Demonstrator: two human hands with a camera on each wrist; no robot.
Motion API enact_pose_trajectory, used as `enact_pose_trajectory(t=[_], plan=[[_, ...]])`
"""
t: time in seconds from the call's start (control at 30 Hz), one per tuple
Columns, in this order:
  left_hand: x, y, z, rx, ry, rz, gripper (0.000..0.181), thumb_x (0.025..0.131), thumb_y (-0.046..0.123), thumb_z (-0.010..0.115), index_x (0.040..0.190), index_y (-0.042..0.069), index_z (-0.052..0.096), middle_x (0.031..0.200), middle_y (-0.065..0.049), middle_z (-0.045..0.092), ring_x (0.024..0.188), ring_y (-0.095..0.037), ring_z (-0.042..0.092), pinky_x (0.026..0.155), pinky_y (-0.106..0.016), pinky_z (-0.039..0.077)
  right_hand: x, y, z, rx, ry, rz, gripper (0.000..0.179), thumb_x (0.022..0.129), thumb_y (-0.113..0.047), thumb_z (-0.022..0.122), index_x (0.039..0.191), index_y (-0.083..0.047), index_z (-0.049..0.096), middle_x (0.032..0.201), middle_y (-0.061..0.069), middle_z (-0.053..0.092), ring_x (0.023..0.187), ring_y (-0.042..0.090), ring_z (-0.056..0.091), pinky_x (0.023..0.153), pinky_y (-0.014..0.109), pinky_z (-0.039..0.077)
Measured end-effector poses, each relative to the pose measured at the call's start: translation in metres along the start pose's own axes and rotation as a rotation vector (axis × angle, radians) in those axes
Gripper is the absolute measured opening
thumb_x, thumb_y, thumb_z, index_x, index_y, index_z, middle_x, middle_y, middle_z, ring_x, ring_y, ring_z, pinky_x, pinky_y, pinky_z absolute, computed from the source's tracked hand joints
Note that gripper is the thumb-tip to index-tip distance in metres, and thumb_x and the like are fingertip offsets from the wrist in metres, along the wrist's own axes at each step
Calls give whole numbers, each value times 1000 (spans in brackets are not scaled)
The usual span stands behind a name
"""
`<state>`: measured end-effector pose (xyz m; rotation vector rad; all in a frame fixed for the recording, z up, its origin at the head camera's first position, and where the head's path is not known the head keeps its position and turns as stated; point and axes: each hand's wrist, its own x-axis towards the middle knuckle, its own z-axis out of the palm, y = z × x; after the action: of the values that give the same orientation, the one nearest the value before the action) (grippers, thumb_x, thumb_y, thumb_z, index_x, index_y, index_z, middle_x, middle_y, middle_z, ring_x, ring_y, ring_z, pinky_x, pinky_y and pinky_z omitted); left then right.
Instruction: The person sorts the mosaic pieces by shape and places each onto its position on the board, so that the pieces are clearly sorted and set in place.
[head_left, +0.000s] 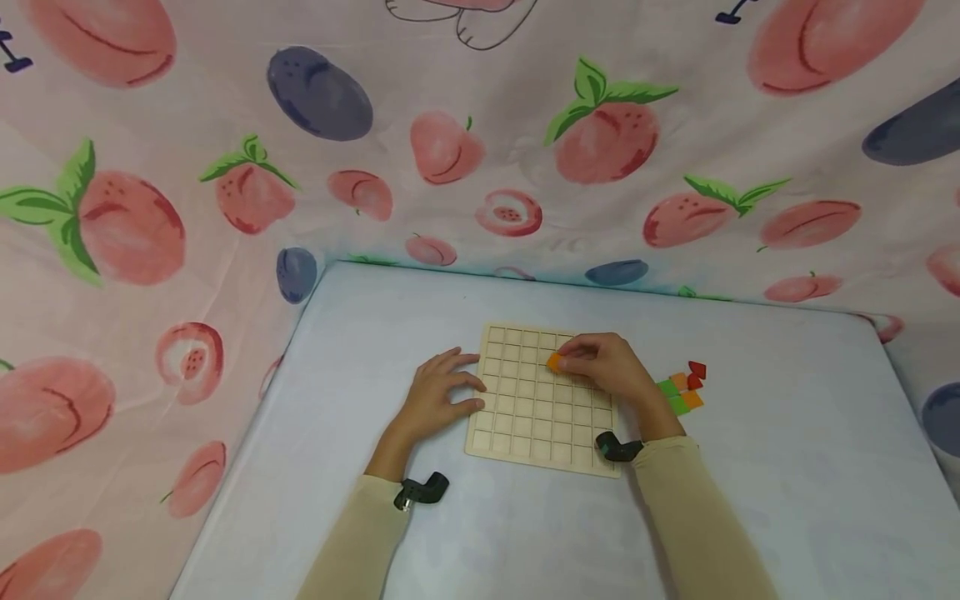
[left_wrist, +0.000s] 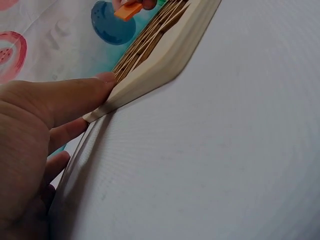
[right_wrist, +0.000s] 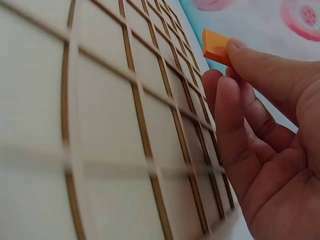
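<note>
A pale wooden board (head_left: 480,448) with a grid of square cells lies on the table. My right hand (head_left: 611,367) pinches an orange square tile (right_wrist: 215,46) between thumb and finger, over the upper right part of the grid. In the right wrist view, the tile is held up off the cells. At the board's left edge rests my left hand (head_left: 438,396), its fingers spread and its thumb (left_wrist: 95,92) touching the rim. All the grid cells that show hold nothing.
Right of the board, beside my right wrist, lie loose flat pieces: green tiles (head_left: 678,405), orange tiles (head_left: 692,399) and red pieces (head_left: 697,369). A white cloth covers the table (head_left: 787,467). Fruit-printed fabric (head_left: 360,242) hangs at the back and left.
</note>
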<state>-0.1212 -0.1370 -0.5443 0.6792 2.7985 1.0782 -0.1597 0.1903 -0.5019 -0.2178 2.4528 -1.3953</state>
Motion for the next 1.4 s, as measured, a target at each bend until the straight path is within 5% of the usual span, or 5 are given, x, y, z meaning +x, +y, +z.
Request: enact_pose_trajectory(t=[0.63, 0.83, 1.07, 1.4], plan=[[0, 1, 0, 10, -13, 5, 19, 87, 40, 79, 102, 28, 77, 150, 3, 56, 154, -27, 30, 122, -59, 21, 32, -24, 61, 282, -16, 42, 22, 89, -22, 80, 107, -10, 77, 99, 9, 77, 71, 20, 69, 66, 30, 59], [0, -2, 1, 22, 1, 20, 24, 87, 40, 79, 106, 27, 76, 149, 2, 56, 153, -28, 32, 120, -60, 23, 39, -28, 74, 260, 27, 47, 19, 88, -24, 81, 103, -13, 78, 89, 7, 76, 64, 18, 62, 57, 27, 54], [1, -1, -2, 49, -13, 4, 54, 86, 41, 79, 134, 20, 66, 150, 1, 56, 153, -26, 33, 122, -57, 24, 44, -28, 78, 249, 20, 70, 17, 88, -22, 81, 102, -12, 78, 82, 6, 75, 64, 18, 62, 56, 26, 51], [-2, 0, 0, 176, 30, -34, 50, 87, 52, 74, 131, 30, 68, 153, 6, 51, 153, -28, 28, 116, -74, -1, 46, -29, 79, 152, 16, 75, 15, 87, -25, 82, 97, -14, 79, 84, 3, 76, 66, 17, 64, 59, 27, 51]])
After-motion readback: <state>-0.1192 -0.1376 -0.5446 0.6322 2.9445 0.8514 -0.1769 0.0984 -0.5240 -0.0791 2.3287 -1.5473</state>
